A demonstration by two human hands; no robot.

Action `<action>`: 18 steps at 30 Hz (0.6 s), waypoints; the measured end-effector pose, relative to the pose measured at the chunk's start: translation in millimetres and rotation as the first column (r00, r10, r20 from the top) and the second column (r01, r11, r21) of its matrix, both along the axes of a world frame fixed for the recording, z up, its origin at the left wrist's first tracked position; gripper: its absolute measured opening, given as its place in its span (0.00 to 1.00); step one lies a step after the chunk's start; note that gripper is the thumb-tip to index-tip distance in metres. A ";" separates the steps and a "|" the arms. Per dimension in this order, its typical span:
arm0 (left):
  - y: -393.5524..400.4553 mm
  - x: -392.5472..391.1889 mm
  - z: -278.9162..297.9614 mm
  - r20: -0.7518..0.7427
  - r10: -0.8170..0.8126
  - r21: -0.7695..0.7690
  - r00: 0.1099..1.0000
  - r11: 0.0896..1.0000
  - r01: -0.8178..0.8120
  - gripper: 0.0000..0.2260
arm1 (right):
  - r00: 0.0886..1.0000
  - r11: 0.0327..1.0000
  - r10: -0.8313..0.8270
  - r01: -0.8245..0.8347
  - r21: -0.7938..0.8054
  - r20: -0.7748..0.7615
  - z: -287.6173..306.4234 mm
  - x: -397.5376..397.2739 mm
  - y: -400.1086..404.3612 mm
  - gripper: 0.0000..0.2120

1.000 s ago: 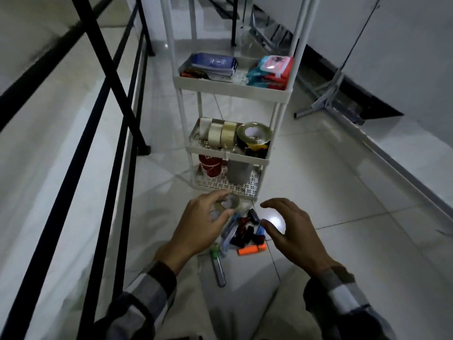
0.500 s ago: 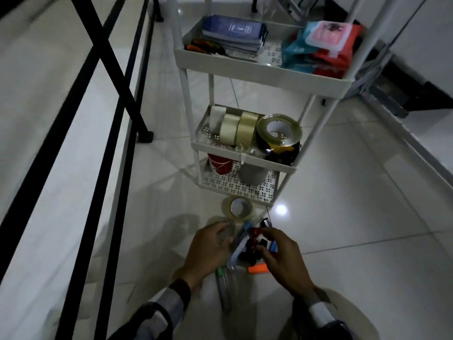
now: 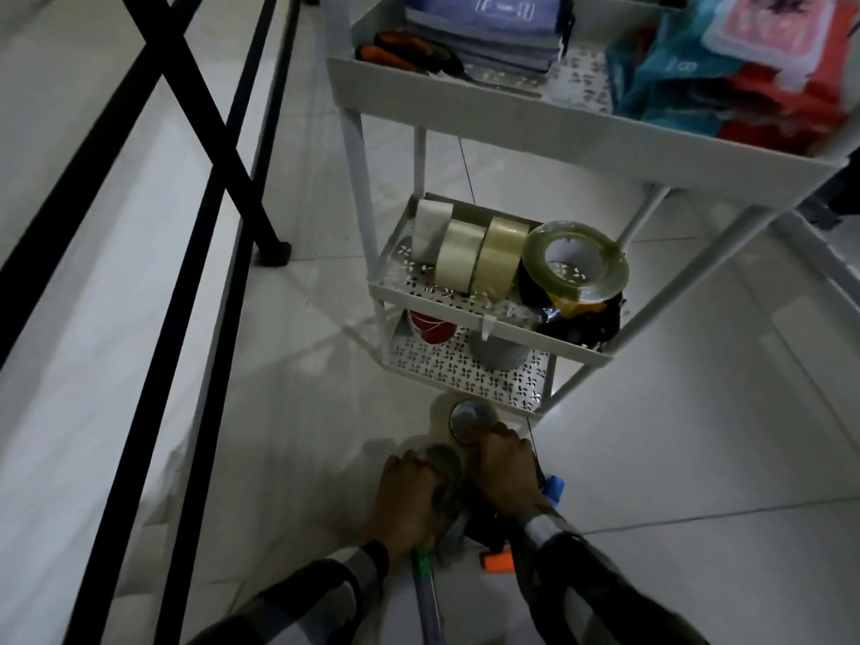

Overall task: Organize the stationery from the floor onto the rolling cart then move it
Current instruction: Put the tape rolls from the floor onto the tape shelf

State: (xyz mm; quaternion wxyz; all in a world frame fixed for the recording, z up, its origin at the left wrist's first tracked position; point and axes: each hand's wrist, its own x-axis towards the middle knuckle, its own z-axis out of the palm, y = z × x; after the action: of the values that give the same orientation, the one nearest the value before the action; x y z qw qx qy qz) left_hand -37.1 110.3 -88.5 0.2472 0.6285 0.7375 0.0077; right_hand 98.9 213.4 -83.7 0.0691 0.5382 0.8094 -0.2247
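Note:
My left hand (image 3: 409, 502) is closed around a small clear tape roll (image 3: 441, 460) just above the floor. My right hand (image 3: 505, 472) reaches forward, its fingers curled over the near rim of a pale tape roll (image 3: 458, 417) lying flat on the tiles by the cart's foot. Under and behind my hands lies a heap of stationery: a blue piece (image 3: 554, 486), an orange marker (image 3: 498, 561), and a green-capped pen (image 3: 426, 577). The white three-tier rolling cart (image 3: 512, 121) stands just ahead.
The middle tray holds upright tape rolls (image 3: 465, 253) and a big clear roll (image 3: 577, 263). A red cup (image 3: 430, 329) and a grey cup (image 3: 498, 355) sit on the bottom tray; notebooks (image 3: 488, 25) and packets (image 3: 744, 67) lie on top. A black railing (image 3: 209, 225) runs along the left.
My head has dropped closer to the cart. My right hand left the stationery heap and moved forward onto the floor tape roll. My left hand stayed low with its clear roll.

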 end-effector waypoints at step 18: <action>-18.9 -33.5 79.3 0.337 0.259 0.486 0.905 0.776 -0.403 0.06 | 0.914 0.982 0.028 0.051 0.184 -0.405 56.0 39.9 -18.0 0.13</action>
State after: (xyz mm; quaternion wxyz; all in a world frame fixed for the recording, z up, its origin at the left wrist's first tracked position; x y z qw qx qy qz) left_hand -70.6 91.4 -9.2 0.1443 0.5255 0.7665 0.3400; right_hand 138.8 195.4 -27.7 -0.1536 0.4886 0.8206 -0.2535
